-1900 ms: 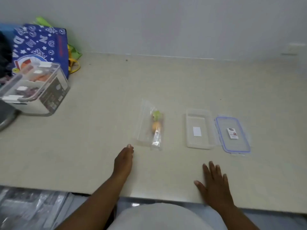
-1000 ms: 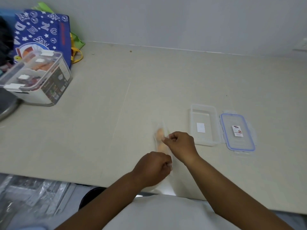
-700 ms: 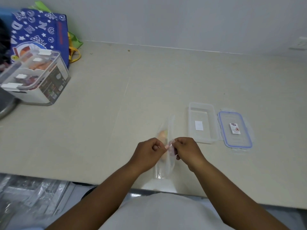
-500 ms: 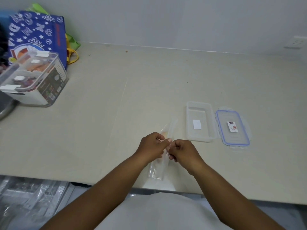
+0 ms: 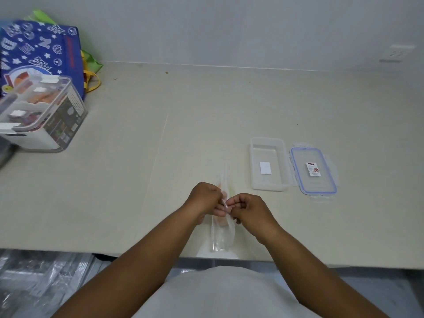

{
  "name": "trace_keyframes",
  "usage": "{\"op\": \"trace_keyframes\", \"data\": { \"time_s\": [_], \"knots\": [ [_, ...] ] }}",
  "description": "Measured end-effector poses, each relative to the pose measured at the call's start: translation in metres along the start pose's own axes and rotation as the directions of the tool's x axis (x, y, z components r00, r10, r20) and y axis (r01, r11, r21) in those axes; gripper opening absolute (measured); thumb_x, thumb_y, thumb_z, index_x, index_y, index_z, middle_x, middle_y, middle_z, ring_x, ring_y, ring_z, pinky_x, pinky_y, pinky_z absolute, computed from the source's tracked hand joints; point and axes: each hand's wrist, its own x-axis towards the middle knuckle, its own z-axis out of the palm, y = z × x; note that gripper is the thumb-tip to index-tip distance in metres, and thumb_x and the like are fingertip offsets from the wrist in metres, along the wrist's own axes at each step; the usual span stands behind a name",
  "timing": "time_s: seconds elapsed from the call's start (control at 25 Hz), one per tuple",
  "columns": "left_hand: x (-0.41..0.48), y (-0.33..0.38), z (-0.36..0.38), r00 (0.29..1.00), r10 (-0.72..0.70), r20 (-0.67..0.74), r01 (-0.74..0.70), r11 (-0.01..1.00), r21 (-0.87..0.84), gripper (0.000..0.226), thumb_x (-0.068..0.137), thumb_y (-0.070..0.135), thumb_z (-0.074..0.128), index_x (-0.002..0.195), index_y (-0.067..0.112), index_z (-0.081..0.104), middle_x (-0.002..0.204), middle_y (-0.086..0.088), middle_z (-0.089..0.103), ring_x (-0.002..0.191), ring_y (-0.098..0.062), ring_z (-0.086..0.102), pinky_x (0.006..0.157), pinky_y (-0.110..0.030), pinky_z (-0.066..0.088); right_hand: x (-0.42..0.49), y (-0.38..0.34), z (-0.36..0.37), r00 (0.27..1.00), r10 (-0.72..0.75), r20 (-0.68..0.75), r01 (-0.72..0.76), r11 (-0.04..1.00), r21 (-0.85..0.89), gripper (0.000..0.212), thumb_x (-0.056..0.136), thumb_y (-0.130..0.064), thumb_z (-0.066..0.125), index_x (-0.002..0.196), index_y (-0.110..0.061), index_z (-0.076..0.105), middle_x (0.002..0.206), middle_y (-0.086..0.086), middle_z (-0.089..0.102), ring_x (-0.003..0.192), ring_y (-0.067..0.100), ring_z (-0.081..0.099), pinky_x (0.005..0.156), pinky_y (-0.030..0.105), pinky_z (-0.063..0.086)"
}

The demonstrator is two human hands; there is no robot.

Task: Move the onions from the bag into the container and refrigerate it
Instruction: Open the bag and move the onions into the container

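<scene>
A clear plastic bag point(image 5: 222, 235) is held upright above the counter's front edge. My left hand point(image 5: 205, 199) and my right hand point(image 5: 246, 208) both pinch its upper part, fingers facing each other. A faint orange and green shape shows through the plastic near my left fingers; the onions are mostly hidden by my hands. The empty clear container point(image 5: 268, 165) lies to the right of the bag. Its blue-rimmed lid point(image 5: 313, 172) lies flat beside it, further right.
A lidded clear storage box point(image 5: 43, 115) with food stands at the far left, a blue patterned bag point(image 5: 39, 51) behind it. The beige counter point(image 5: 183, 125) ends at a white wall. A wall socket point(image 5: 395, 52) is at the upper right.
Both hands left the counter, picked up the bag that lay flat, stood it upright and drew it toward me. Over the last half second they kept pinching its top close together.
</scene>
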Motion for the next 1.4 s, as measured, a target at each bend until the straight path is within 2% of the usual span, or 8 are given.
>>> {"op": "trace_keyframes", "data": {
  "time_s": [0.24, 0.48, 0.68, 0.84, 0.96, 1.04, 1.2, 1.4],
  "knots": [
    [-0.005, -0.011, 0.0, 0.998, 0.063, -0.018, -0.062, 0.998, 0.01, 0.02, 0.087, 0.009, 0.061, 0.068, 0.004, 0.062, 0.066, -0.015, 0.068, 0.054, -0.021, 0.068, 0.056, -0.03, 0.06, -0.009, 0.003, 0.004, 1.0, -0.011, -0.021, 0.012, 0.999, 0.043, 0.01, 0.077, -0.028, 0.074, 0.082, -0.02, 0.069, 0.071, -0.002, 0.07, 0.058, 0.008, 0.064, 0.057, 0.025, 0.051],
    [-0.011, -0.016, 0.002, 0.991, 0.137, 0.001, -0.137, 0.99, 0.045, 0.014, 0.077, 0.014, 0.077, 0.072, 0.005, 0.068, 0.062, -0.011, 0.071, 0.056, -0.018, 0.07, 0.058, -0.029, 0.059, -0.003, -0.004, 0.0, 0.99, 0.104, -0.097, -0.093, 0.989, 0.111, 0.041, 0.078, -0.054, 0.068, 0.083, -0.014, 0.066, 0.079, -0.001, 0.074, 0.064, 0.012, 0.068, 0.057, 0.026, 0.053],
    [-0.019, -0.022, 0.007, 0.993, 0.104, 0.061, -0.104, 0.995, -0.009, 0.017, 0.07, 0.006, 0.083, 0.074, 0.007, 0.066, 0.062, -0.012, 0.07, 0.056, -0.02, 0.069, 0.056, -0.027, 0.058, 0.012, -0.013, -0.006, 0.994, 0.094, -0.057, -0.095, 0.995, -0.002, 0.022, 0.082, -0.024, 0.072, 0.069, -0.007, 0.065, 0.066, 0.009, 0.07, 0.06, 0.019, 0.064, 0.056, 0.029, 0.051],
    [-0.017, -0.025, 0.0, 0.998, 0.052, -0.029, -0.053, 0.998, -0.035, 0.007, 0.078, 0.002, 0.069, 0.084, 0.0, 0.067, 0.062, -0.013, 0.07, 0.052, -0.019, 0.067, 0.052, -0.027, 0.056, 0.011, -0.011, -0.012, 0.993, 0.11, -0.05, -0.115, 0.988, -0.101, 0.01, 0.071, -0.005, 0.069, 0.081, -0.001, 0.067, 0.068, 0.009, 0.069, 0.057, 0.018, 0.067, 0.054, 0.029, 0.054],
    [-0.02, -0.028, 0.008, 0.995, 0.074, -0.068, -0.07, 0.996, 0.062, 0.012, 0.078, 0.0, 0.055, 0.079, -0.004, 0.065, 0.064, -0.017, 0.071, 0.051, -0.022, 0.068, 0.057, -0.037, 0.062, 0.006, -0.009, -0.002, 0.991, 0.13, 0.044, -0.113, 0.954, -0.278, 0.013, 0.065, -0.005, 0.068, 0.078, -0.007, 0.066, 0.066, 0.005, 0.069, 0.057, 0.017, 0.067, 0.05, 0.024, 0.051],
    [-0.021, -0.03, 0.014, 0.989, 0.131, -0.074, -0.116, 0.976, 0.183, 0.017, 0.08, 0.005, 0.053, 0.08, -0.009, 0.063, 0.069, -0.02, 0.071, 0.05, -0.024, 0.069, 0.056, -0.041, 0.063, 0.005, -0.007, 0.004, 0.993, 0.114, 0.007, -0.107, 0.945, -0.309, 0.003, 0.072, -0.007, 0.063, 0.072, -0.009, 0.065, 0.066, 0.006, 0.07, 0.058, 0.017, 0.069, 0.049, 0.024, 0.053],
    [-0.019, -0.025, 0.011, 0.971, 0.224, -0.081, -0.179, 0.911, 0.372, 0.024, 0.088, 0.016, 0.06, 0.072, -0.002, 0.062, 0.071, -0.016, 0.072, 0.051, -0.023, 0.07, 0.051, -0.034, 0.061, 0.006, -0.006, 0.005, 0.998, 0.033, -0.062, -0.049, 0.956, -0.291, 0.019, 0.085, -0.015, 0.06, 0.067, -0.012, 0.067, 0.063, 0.002, 0.071, 0.056, 0.014, 0.069, 0.053, 0.025, 0.054],
    [-0.009, -0.013, -0.025, 0.951, 0.204, -0.234, -0.122, 0.939, 0.321, 0.025, 0.086, 0.017, 0.063, 0.072, -0.003, 0.064, 0.06, -0.009, 0.07, 0.037, -0.011, 0.061, 0.037, -0.018, 0.045, 0.009, -0.004, -0.024, 0.968, -0.049, -0.248, -0.055, 0.915, -0.399, 0.018, 0.079, -0.017, 0.06, 0.063, -0.013, 0.067, 0.066, 0.004, 0.071, 0.065, 0.022, 0.07, 0.066, 0.033, 0.058]
  ]
}}
